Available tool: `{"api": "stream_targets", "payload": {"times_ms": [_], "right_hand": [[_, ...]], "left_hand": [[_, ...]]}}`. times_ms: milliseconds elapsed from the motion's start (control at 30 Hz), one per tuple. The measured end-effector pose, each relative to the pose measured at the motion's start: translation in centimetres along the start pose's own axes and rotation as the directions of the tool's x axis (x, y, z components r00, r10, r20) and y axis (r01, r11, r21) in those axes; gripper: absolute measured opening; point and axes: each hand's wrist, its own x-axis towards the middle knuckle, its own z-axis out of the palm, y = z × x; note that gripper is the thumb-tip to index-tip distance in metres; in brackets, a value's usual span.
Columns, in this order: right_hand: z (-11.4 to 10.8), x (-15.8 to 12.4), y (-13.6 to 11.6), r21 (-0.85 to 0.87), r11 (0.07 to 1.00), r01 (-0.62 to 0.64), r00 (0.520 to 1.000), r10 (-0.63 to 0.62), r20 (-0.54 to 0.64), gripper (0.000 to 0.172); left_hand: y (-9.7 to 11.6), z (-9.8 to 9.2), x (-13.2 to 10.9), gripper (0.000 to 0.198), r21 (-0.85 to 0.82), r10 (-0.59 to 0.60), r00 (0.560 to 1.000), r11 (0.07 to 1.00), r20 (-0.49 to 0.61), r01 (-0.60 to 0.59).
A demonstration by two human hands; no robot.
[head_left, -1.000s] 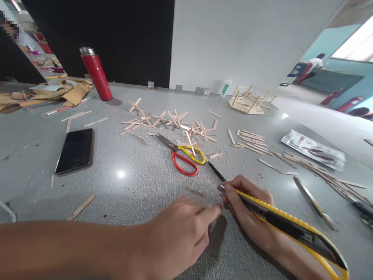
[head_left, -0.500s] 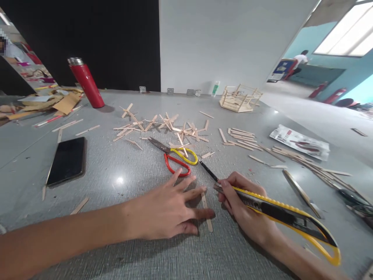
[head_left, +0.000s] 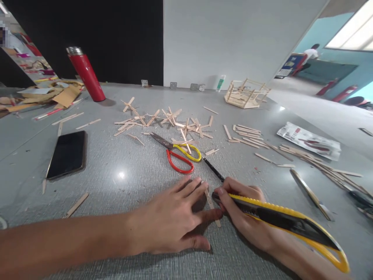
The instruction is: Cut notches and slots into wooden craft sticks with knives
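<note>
From where I stand, the workpiece, 1 wooden craft stick [head_left: 218, 222], lies on the gray tabletop [head_left: 107, 196] between the 2 hands. The left hand [head_left: 175, 219] is laid low with its fingers spread apart; its index finger crosses the stick and its middle fingertip reaches the stick's far end. The right hand [head_left: 240, 206] is clamped on a yellow-and-black utility knife [head_left: 279, 217], its front end just beside the stick; whether the blade is extended cannot be told from here. The step in hand appears to be positioning the stick for the knife. For good results: (1) Press the stick flat at 2 points, so that it is less likely to pivot. (2) Draw the left index fingertip back from the knife's front end; at present they are near each other, and a slip could reach the finger. (3) Hold the knife low and steady, and apply light, repeated strokes, since thin wood may split under 1 heavy stroke. (4) Leave clearance beyond the right hand: a black pen [head_left: 214, 170] runs up to its fingers, and the red-and-yellow-handled scissors [head_left: 171, 147] lie at the pen's far end.
</note>
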Motion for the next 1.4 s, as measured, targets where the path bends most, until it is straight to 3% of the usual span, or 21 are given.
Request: {"api": "stream_targets", "payload": {"times_ms": [433, 633, 1100, 1400], "right_hand": [[0.2, 0.41, -0.69, 0.041, 0.999, -0.005, 0.999, 0.003, 0.05, 0.038], [0.3, 0.3, -0.65, -0.003, 1.0, -0.01, 0.999, 0.01, 0.04, 0.038], [0.43, 0.72, -0.72, 0.006, 0.998, -0.069, 0.996, 0.068, 0.064, 0.039], [0.22, 0.54, -0.55, -0.013, 0.995, -0.095, 0.993, 0.096, 0.069, 0.037]], "left_hand": [[0.04, 0.46, 0.05, 0.07, 0.035, 0.003, 0.998, 0.999, -0.062, -0.001], [0.13, 0.29, 0.01, 0.07, 0.05, 0.011, 0.999, 0.999, -0.039, -0.009], [0.2, 0.56, -0.3, 0.064, -0.146, -0.037, 0.999, 0.989, -0.007, 0.035], [-0.07, 0.9, -0.17, 0.065, -0.155, -0.021, 1.0, 0.988, 0.004, 0.021]]}}
